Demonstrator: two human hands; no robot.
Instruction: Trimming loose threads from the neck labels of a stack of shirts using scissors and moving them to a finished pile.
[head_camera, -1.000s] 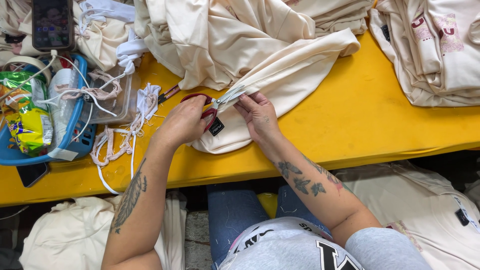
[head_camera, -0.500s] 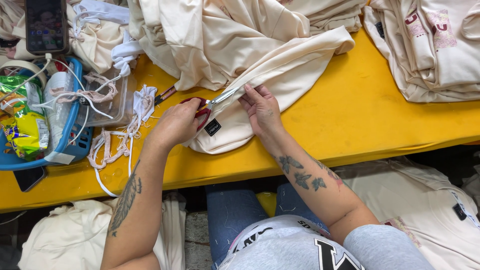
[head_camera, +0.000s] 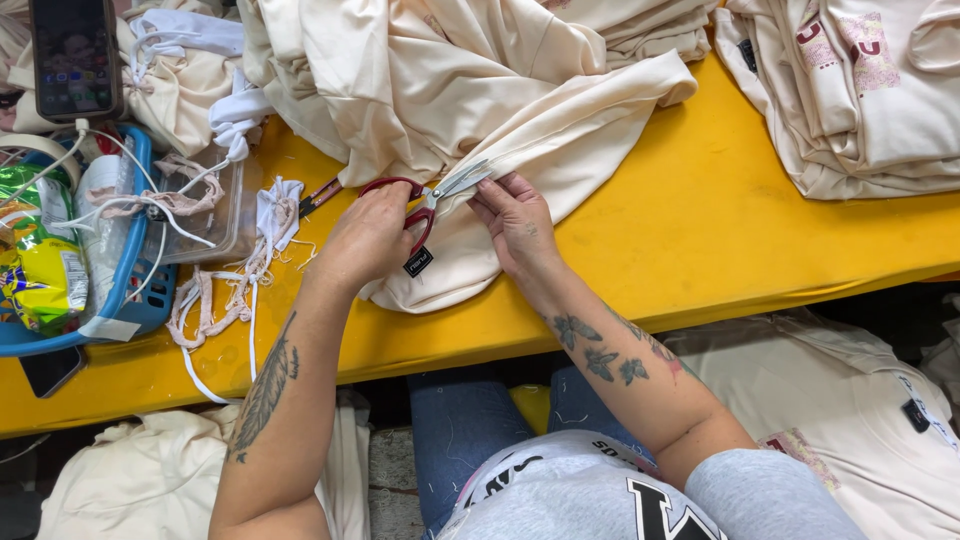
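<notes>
Head view, nearest first: blue-jeaned knees under the yellow table, with cream garments heaped on the floor to either side. On the table edge, the left hand is closed through the red loops of the scissors, whose short steel blades point up and right at a seam. The right hand pinches that folded edge of the cream garment just beside the blades, fingers flat on the cloth. A small black tag hangs at the fold. The garment looks soft, limp and light, likely to slide and bunch, so a grip close to the cut keeps it taut; the scissors are rigid and sharp. Left of the hands lie frayed white trimmings, a clear box and a blue basket. Farther back, more cream cloth is piled, a folded stack sits at right and a phone at far left.
</notes>
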